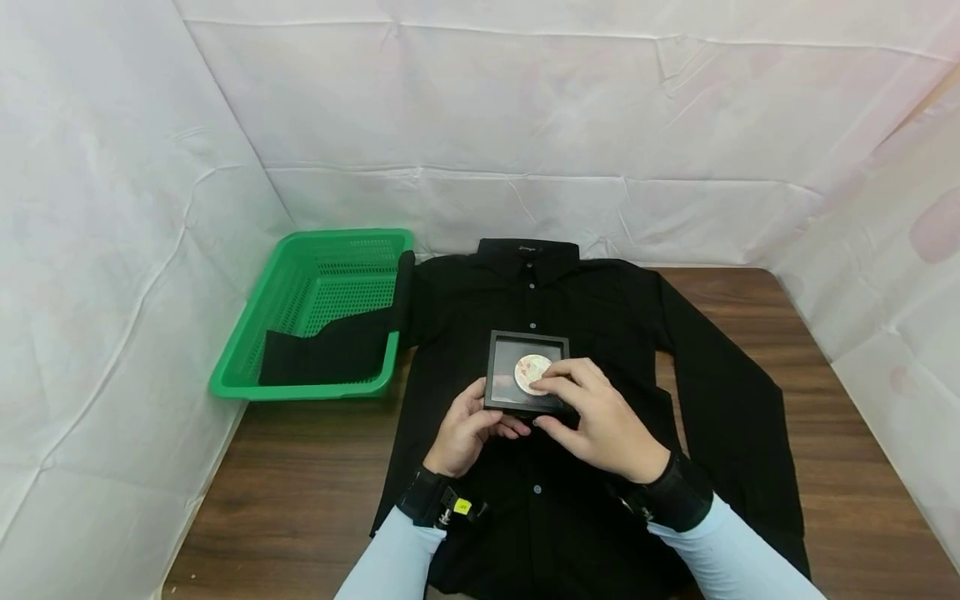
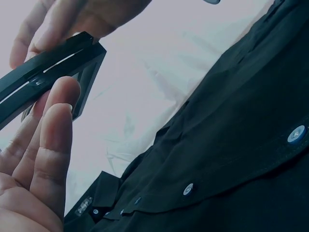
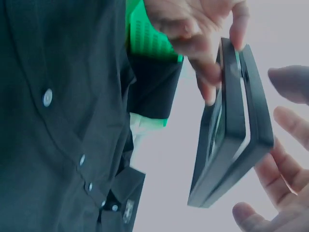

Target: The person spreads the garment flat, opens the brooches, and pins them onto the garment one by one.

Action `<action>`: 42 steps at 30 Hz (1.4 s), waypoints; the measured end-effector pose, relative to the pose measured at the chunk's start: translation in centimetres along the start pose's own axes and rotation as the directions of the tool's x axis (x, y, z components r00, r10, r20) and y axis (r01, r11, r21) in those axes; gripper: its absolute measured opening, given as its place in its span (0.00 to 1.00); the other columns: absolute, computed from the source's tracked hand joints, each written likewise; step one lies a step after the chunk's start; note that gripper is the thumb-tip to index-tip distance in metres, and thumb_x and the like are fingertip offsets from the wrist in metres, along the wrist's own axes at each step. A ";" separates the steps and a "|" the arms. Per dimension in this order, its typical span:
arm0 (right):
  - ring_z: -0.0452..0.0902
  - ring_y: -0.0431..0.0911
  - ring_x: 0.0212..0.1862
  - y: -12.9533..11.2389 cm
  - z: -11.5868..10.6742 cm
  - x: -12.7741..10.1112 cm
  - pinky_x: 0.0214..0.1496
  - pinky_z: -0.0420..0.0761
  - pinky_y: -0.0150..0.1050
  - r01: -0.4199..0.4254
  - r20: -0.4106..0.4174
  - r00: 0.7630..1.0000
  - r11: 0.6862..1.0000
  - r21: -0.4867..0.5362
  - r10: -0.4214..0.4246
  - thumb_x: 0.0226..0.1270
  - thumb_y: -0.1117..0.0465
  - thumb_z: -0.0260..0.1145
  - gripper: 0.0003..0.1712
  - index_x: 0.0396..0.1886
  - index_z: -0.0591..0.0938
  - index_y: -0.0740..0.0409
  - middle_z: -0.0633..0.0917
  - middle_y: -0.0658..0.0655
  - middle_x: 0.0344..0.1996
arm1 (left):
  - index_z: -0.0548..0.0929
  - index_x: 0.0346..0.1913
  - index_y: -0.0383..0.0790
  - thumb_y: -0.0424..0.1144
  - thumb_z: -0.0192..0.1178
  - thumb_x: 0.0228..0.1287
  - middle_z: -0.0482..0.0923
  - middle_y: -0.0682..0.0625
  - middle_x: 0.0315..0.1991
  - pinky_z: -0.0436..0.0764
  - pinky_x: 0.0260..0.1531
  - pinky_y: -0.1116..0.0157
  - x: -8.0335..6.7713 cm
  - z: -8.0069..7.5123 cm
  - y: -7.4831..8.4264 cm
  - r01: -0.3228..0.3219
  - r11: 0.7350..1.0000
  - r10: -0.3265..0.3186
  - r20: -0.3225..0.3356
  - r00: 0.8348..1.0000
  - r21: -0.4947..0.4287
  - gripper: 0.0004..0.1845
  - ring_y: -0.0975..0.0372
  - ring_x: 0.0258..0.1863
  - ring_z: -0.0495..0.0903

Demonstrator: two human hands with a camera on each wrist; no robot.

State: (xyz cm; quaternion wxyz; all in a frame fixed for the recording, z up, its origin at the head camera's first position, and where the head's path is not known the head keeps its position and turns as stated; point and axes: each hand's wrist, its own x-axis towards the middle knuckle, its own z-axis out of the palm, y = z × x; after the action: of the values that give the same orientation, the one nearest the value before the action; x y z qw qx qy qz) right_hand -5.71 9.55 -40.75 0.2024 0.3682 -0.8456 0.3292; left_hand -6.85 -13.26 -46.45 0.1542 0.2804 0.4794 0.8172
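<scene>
Case being held above shirt, both hands sharing load: left hand gripping near-left edge, right hand pinching right side, steadying disc inside.

A dark brown wood-grain tabletop was enclosed on three sides by walls draped in creased white sheeting, the back panel being marked by horizontal fold lines and seams. The left and right panels were angled in toward the back, so that a shallow booth was formed around the tabletop. The space was evenly and softly lit, with only faint shadows cast on the wood.
</scene>
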 end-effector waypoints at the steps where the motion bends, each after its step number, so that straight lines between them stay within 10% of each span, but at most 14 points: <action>1: 0.69 0.47 0.55 0.2 -0.2 -0.1 0.55 0.70 0.41 -0.012 -0.013 1.000 1.000 0.009 0.012 0.55 0.56 0.74 0.25 0.53 0.81 0.54 0.76 0.55 0.53 | 0.57 0.66 0.22 0.22 0.41 0.66 0.84 0.44 0.43 0.82 0.36 0.66 0.0 0.0 0.0 -0.001 1.000 0.001 -0.002 1.000 0.000 0.25 0.57 0.36 0.85; 15: 0.43 0.55 0.75 3.1 -2.1 -1.3 0.61 0.70 0.54 -0.272 0.202 0.946 0.960 0.062 0.255 0.43 0.37 0.77 0.72 0.78 0.41 0.46 0.40 0.52 0.77 | 0.57 0.67 0.24 0.24 0.43 0.65 0.83 0.47 0.47 0.81 0.37 0.66 0.6 -0.2 0.5 0.003 1.000 -0.004 0.041 0.999 0.030 0.27 0.58 0.38 0.85; 35: 0.51 0.52 0.73 3.3 -3.1 -1.1 0.64 0.64 0.56 -0.299 0.236 0.937 0.941 0.160 0.258 0.48 0.48 0.79 0.66 0.78 0.45 0.45 0.51 0.54 0.75 | 0.62 0.65 0.25 0.23 0.43 0.64 0.84 0.43 0.41 0.81 0.37 0.63 0.5 0.5 0.5 0.007 0.998 -0.010 0.040 0.999 0.057 0.25 0.57 0.36 0.85; 42: 0.60 0.51 0.67 3.3 -3.4 -1.6 0.58 0.70 0.57 -0.294 0.232 0.942 0.932 0.211 0.245 0.59 0.35 0.66 0.53 0.77 0.51 0.42 0.58 0.52 0.72 | 0.65 0.65 0.31 0.24 0.43 0.65 0.82 0.41 0.43 0.81 0.37 0.64 -0.3 1.1 0.1 0.022 0.995 -0.024 0.020 0.999 0.101 0.24 0.56 0.36 0.85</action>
State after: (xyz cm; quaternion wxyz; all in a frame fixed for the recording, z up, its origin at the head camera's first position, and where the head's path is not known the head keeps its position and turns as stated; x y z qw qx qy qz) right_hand -6.82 14.40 -40.62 0.0219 0.3015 -0.8578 0.4157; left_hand -5.91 -12.68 -46.06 0.1545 0.2909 0.5216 0.7871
